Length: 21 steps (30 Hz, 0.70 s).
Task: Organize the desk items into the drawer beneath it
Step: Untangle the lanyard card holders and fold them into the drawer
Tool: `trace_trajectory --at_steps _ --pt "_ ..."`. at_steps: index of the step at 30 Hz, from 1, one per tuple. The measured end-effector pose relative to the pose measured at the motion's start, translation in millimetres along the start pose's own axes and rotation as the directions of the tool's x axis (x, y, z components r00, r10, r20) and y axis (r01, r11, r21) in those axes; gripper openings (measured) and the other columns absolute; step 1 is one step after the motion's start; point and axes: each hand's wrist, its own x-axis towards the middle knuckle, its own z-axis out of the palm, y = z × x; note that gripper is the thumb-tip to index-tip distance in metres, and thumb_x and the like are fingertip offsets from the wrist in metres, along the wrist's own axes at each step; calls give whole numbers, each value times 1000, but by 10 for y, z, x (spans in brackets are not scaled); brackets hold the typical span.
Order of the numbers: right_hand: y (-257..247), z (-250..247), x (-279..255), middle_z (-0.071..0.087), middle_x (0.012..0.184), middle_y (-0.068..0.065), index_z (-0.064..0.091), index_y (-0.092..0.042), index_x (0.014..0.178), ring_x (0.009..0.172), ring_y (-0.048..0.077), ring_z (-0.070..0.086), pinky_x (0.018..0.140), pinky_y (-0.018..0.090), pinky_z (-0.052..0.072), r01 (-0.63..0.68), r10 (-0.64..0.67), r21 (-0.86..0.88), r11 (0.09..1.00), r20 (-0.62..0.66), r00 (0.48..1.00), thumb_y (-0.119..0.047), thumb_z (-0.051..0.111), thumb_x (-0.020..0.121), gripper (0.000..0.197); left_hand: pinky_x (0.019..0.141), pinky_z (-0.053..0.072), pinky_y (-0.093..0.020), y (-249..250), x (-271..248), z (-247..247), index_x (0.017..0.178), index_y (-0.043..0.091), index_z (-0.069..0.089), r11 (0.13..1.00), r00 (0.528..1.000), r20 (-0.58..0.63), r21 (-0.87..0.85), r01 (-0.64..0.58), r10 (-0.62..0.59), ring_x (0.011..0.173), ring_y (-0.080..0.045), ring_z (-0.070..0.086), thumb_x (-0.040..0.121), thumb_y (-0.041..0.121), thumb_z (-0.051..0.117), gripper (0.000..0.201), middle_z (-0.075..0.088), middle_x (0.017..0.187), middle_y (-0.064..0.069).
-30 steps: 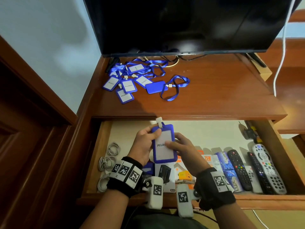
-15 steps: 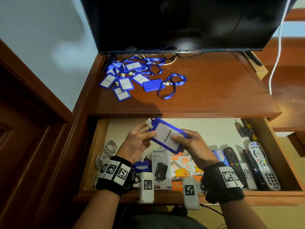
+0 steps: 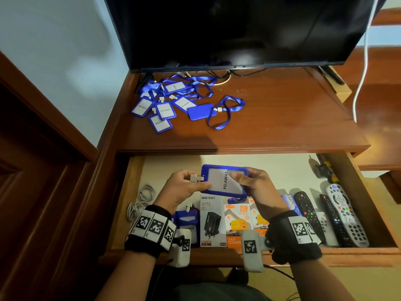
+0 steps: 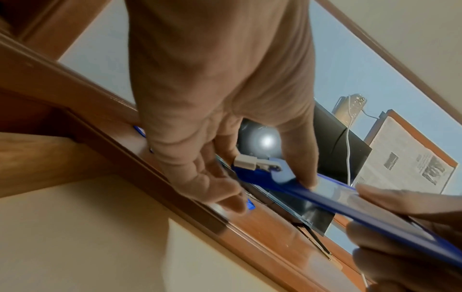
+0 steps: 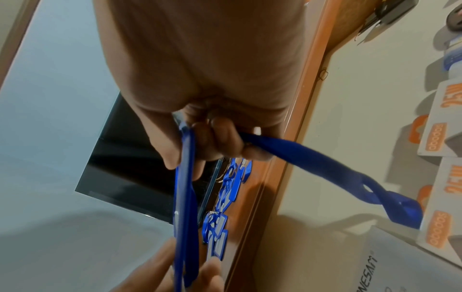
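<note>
A blue badge holder [image 3: 223,180] [image 4: 355,207] [image 5: 184,197] marked PELAWAT lies sideways above the open drawer [image 3: 217,256], held by both hands. My left hand [image 3: 184,189] [image 4: 222,158] pinches its clip end, where a white clip [image 3: 194,178] [image 4: 246,162] sticks out. My right hand [image 3: 252,184] [image 5: 200,142] grips the other end and also clutches a folded blue lanyard [image 5: 325,168] hanging from the fist. Several more blue badges with lanyards [image 3: 173,103] lie heaped on the desk top [image 3: 271,118] at the back left.
The drawer holds charger boxes [image 3: 227,220], another blue badge [image 3: 187,224], white cables [image 3: 141,198] at the left and remote controls [image 3: 334,216] at the right. A dark TV [image 3: 238,29] stands at the back of the desk. A white cord [image 3: 364,61] hangs at the right.
The badge holder has turned from upright to lying sideways between both hands, its clip now pointing left. Both hands have stayed above the drawer.
</note>
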Motion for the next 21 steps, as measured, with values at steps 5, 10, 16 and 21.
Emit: trace_trajectory --at_steps 5,10,16,21 --pt "-36 50 -56 69 91 23 73 -21 82 87 57 58 80 72 40 3 -2 -35 999 16 1000 -34 66 77 16 76 54 -28 20 -32 -64 106 24 61 997 989 140 51 -60 53 91 -18 66 73 20 81 39 70 98 0" --pt "-90 66 -41 69 90 23 69 -13 86 87 52 61 76 65 46 12 -9 -86 996 29 1000 -23 62 87 12 77 56 -24 33 -88 -90 105 20 64 994 947 318 88 -70 39 93 -16 69 83 19 72 23 73 99 -3" --pt "-35 95 -15 68 92 26 68 -7 96 82 57 57 66 55 47 -3 8 -78 997 56 998 -36 65 81 33 64 48 -15 40 -78 -75 99 19 63 994 970 239 83 -69 47 79 -9 64 92 17 60 7 71 89 1" --pt "28 123 -31 40 64 18 65 5 85 57 19 36 53 33 33 23 -18 -82 996 64 998 -35 66 85 40 58 42 -17 19 -27 -19 106 14 67 992 994 -49 -67 -103 100 68 -13 52 93 16 59 14 68 82 -3"
